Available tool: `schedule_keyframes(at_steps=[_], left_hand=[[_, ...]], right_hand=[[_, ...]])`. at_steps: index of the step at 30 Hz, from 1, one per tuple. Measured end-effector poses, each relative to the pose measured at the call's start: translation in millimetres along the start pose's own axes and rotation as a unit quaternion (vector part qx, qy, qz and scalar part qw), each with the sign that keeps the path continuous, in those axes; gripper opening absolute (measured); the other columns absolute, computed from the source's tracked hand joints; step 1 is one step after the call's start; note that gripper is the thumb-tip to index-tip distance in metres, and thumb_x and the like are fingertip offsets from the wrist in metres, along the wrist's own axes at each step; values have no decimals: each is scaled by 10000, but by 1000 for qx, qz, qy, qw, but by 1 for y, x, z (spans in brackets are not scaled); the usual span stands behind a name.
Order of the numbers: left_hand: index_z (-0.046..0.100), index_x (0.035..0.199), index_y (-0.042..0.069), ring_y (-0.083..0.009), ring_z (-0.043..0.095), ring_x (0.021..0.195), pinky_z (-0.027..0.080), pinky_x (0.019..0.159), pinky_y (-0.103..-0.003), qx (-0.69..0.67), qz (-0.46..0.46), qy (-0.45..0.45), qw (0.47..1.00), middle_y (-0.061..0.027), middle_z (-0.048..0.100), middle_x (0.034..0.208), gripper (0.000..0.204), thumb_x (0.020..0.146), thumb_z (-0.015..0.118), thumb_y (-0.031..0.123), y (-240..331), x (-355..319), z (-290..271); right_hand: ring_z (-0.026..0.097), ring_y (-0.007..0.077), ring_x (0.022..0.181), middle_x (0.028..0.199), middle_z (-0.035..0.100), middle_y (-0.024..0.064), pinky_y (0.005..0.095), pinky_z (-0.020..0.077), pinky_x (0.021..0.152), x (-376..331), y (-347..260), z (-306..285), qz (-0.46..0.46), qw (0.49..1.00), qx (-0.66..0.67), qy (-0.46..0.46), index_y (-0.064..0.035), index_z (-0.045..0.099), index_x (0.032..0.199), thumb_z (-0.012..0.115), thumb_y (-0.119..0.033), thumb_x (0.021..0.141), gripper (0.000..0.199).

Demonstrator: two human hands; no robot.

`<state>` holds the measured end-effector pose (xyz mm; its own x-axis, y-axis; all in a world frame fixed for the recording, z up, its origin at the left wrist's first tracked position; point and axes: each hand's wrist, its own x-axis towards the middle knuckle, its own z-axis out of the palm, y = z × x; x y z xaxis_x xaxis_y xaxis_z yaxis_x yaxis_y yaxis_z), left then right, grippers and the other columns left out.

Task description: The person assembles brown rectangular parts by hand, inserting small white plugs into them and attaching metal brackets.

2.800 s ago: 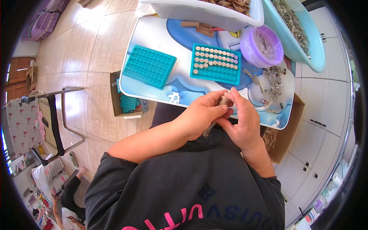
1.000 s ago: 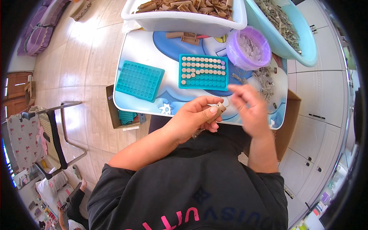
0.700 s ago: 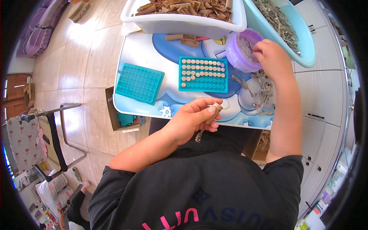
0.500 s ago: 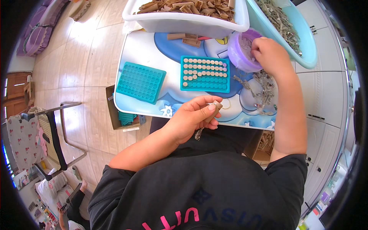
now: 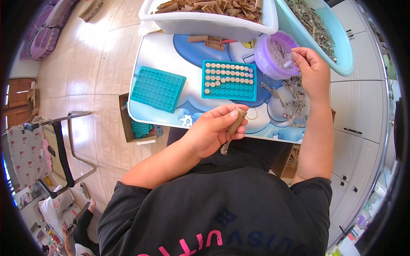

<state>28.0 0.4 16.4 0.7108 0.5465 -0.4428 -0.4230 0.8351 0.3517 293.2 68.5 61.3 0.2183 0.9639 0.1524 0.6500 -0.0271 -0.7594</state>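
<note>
Drawn back over the purple tub (image 5: pixel 265 64), upper right, was the right hand (image 5: pixel 314 73), clear piece (image 5: pixel 288 63) pinched; mid-frame, brown tube (image 5: pixel 235 124) was clasped by left hand (image 5: pixel 211 130), fingers curled.

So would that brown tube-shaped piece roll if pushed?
Maybe: the piece looks rounded, though the twisted grey strand below might stop it. It's probably stiff, with straight edges, and likely light, as the left hand alone holds it.
</note>
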Motion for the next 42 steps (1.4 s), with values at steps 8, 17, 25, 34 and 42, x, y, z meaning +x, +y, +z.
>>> schedule_keyframes(at_steps=[8,17,25,34,42], left_hand=[[496,1203,30,-163,592,850,492,802,-294,-7,4,-24,1000,-93,578,1022,311,933,490,184,-3,2,0],[499,1158,14,-184,581,918,475,853,-308,-86,5,-32,996,-102,575,1038,266,934,468,156,-7,4,-4],[504,1144,16,-190,574,915,459,841,-318,-60,43,-51,996,-106,579,1022,270,924,491,171,-7,7,-9],[546,1095,11,-180,603,886,482,824,-324,-61,37,-10,997,-85,608,968,232,912,540,153,-6,5,-2],[534,1137,17,-191,606,934,475,851,-329,-48,32,-8,998,-100,606,1057,272,916,517,174,-6,3,-5]], right_hand=[[541,63,712,831,644,9,207,445,664,-5,2,6,-77,996,19,51,-22,658,973,589,-62,852,145],[572,85,718,806,647,54,229,463,667,-48,-29,18,-57,989,22,135,2,651,906,617,-53,835,96],[639,244,774,870,661,132,293,492,686,-126,-40,58,-160,981,110,18,-3,596,836,622,-8,807,39],[637,268,770,879,645,136,316,504,667,-134,-37,64,-188,980,60,3,-7,578,877,627,31,774,120],[634,274,769,863,643,132,319,502,657,-133,-37,65,-190,980,60,5,-9,579,870,624,25,777,109]])
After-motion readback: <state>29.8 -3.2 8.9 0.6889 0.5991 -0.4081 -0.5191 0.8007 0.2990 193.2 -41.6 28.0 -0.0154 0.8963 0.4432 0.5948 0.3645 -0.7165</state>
